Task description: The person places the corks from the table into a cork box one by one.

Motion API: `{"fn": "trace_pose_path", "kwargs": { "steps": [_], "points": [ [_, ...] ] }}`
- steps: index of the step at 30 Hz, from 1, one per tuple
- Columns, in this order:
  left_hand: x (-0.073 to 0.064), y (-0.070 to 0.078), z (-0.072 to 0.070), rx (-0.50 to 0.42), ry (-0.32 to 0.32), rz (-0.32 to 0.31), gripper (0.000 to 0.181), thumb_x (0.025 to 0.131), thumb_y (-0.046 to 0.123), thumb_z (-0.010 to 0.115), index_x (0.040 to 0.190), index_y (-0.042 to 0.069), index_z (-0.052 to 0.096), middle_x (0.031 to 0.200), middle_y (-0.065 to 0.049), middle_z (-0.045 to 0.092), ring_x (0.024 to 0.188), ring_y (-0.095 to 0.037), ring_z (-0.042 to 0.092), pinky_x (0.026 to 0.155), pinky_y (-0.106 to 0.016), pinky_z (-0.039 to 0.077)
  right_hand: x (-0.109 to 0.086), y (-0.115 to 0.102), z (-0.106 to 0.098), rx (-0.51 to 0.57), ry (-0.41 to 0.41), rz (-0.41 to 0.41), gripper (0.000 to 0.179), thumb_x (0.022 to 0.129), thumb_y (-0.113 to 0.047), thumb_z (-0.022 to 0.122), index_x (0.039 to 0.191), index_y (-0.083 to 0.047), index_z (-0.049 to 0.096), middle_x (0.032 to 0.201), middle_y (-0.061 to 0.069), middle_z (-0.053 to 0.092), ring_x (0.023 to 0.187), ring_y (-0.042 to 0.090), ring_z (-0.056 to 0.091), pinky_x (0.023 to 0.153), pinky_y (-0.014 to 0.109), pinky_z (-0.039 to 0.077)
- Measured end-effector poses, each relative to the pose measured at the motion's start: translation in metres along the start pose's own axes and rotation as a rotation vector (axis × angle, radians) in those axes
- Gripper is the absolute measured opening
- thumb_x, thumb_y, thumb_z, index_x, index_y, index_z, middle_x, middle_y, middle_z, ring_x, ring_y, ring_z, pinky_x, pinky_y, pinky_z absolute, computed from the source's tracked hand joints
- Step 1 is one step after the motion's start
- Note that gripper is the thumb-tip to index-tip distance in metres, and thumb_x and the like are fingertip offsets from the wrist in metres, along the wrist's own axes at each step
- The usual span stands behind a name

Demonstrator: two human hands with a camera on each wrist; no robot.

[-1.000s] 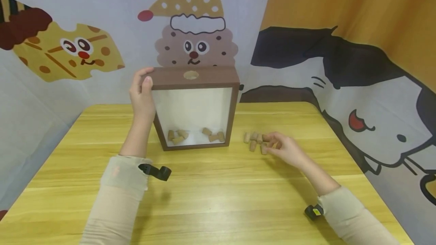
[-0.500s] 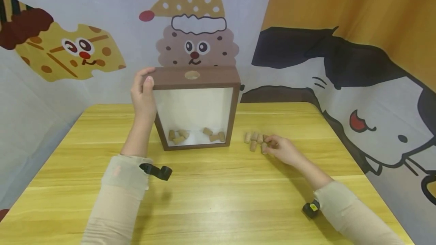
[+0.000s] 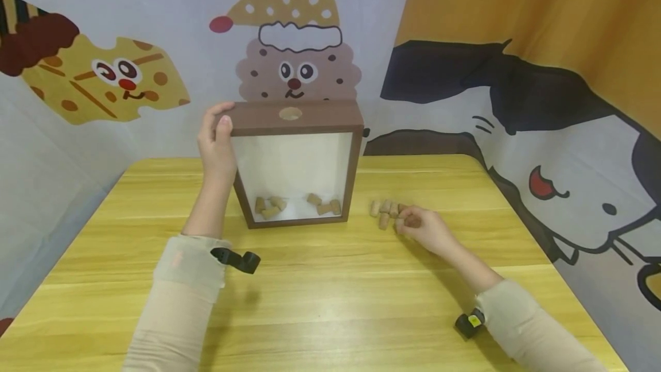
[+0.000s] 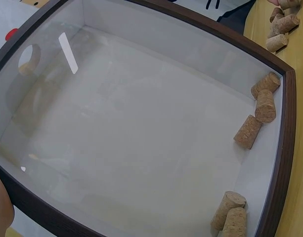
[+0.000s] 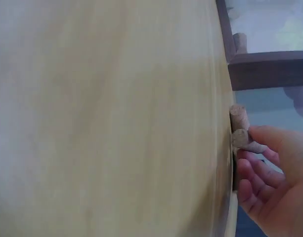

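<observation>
My left hand [image 3: 217, 151] grips the upper left corner of a brown-framed box [image 3: 325, 116], which stands upright on the table with a clear front and a round hole in its top. Several cork stoppers [image 4: 265, 106] lie along the bottom inside it. To the right of the box, my right hand [image 3: 431, 233] pinches a cork stopper [image 5: 241, 139] between thumb and fingers, low at the tabletop. More loose corks [image 3: 375, 209] lie together just left of those fingertips. The hand partly covers the held cork in the head view.
The wooden table [image 3: 320, 303] has its far edge close behind the box. A cloth with cartoon figures [image 3: 294, 68] hangs behind and to the right. A small black knob [image 3: 366, 132] projects from the box's right side. Black cameras sit at both wrists.
My right fingers have closed in on the nearest cork, and the right wrist has shifted slightly left. My left hand and the box hold still.
</observation>
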State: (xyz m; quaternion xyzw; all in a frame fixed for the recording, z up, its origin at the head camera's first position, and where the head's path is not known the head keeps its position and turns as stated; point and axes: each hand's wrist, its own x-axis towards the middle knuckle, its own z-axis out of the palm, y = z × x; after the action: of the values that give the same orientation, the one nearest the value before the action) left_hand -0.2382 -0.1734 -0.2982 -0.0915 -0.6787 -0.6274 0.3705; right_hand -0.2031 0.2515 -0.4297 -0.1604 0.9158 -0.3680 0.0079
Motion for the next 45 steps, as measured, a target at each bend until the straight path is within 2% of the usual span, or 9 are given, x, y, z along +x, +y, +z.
{"fn": "trace_pose_path", "kwargs": {
  "steps": [7, 11, 17, 25, 31, 40, 45],
  "points": [
    [0.000, 0.002, 0.001, -0.004, -0.011, -0.010, 0.039, 0.092, 0.029, 0.042, 0.119, 0.010, 0.061, 0.129, -0.006, 0.054, 0.111, -0.016, 0.043, 0.097, -0.034, 0.028, -0.006, -0.022, 0.000, 0.014, 0.064, -0.049, 0.029, 0.082, -0.015, 0.074, 0.108, -0.007, 0.065, 0.092, 0.001, 0.068, 0.074, 0.017, 0.060, 0.060, 0.031, 0.050],
    [0.000, 0.003, 0.001, 0.000, -0.012, -0.014, 0.040, 0.091, 0.029, 0.042, 0.119, 0.009, 0.060, 0.131, -0.005, 0.054, 0.117, -0.016, 0.042, 0.098, -0.035, 0.028, -0.009, -0.043, -0.002, 0.010, 0.114, -0.093, 0.028, 0.080, -0.016, 0.076, 0.105, -0.009, 0.067, 0.090, -0.001, 0.068, 0.072, 0.016, 0.058, 0.060, 0.031, 0.049],
    [-0.001, 0.002, 0.002, -0.002, -0.012, 0.002, 0.044, 0.090, 0.032, 0.042, 0.120, 0.004, 0.059, 0.129, 0.001, 0.056, 0.122, -0.016, 0.042, 0.099, -0.037, 0.027, -0.011, -0.077, -0.005, 0.077, 0.131, -0.133, 0.025, 0.081, -0.018, 0.075, 0.105, -0.012, 0.068, 0.090, -0.004, 0.068, 0.072, 0.015, 0.058, 0.062, 0.030, 0.049],
    [0.000, 0.002, 0.003, -0.003, -0.014, -0.001, 0.041, 0.091, 0.029, 0.042, 0.120, 0.006, 0.059, 0.130, -0.001, 0.056, 0.122, -0.016, 0.042, 0.100, -0.037, 0.027, -0.008, -0.123, -0.015, 0.190, 0.140, -0.214, 0.026, 0.082, -0.017, 0.075, 0.107, -0.014, 0.067, 0.073, -0.003, 0.064, 0.059, 0.017, 0.058, 0.050, 0.029, 0.044],
    [0.000, 0.001, 0.002, 0.003, -0.012, -0.002, 0.041, 0.091, 0.029, 0.042, 0.120, 0.006, 0.060, 0.129, -0.001, 0.056, 0.122, -0.016, 0.042, 0.101, -0.036, 0.027, -0.003, -0.160, -0.021, 0.235, 0.178, -0.310, 0.025, 0.082, -0.016, 0.075, 0.106, -0.014, 0.067, 0.068, 0.000, 0.058, 0.053, 0.017, 0.055, 0.048, 0.029, 0.044],
    [0.000, 0.000, 0.001, -0.003, -0.001, 0.022, 0.044, 0.090, 0.031, 0.042, 0.119, 0.003, 0.060, 0.128, -0.004, 0.056, 0.122, -0.016, 0.043, 0.101, -0.037, 0.027, 0.017, -0.216, -0.031, 0.214, 0.280, -0.562, 0.027, 0.077, -0.004, 0.077, 0.102, -0.010, 0.069, 0.069, -0.006, 0.057, 0.061, 0.014, 0.049, 0.057, 0.028, 0.041],
    [0.000, 0.000, 0.000, -0.003, 0.003, 0.025, 0.044, 0.090, 0.030, 0.041, 0.119, 0.003, 0.060, 0.127, -0.005, 0.057, 0.121, -0.017, 0.043, 0.100, -0.036, 0.028, 0.030, -0.241, -0.037, 0.238, 0.291, -0.629, 0.025, 0.078, -0.004, 0.077, 0.101, -0.007, 0.068, 0.070, -0.005, 0.059, 0.061, 0.013, 0.049, 0.055, 0.027, 0.039]
  ]
}}
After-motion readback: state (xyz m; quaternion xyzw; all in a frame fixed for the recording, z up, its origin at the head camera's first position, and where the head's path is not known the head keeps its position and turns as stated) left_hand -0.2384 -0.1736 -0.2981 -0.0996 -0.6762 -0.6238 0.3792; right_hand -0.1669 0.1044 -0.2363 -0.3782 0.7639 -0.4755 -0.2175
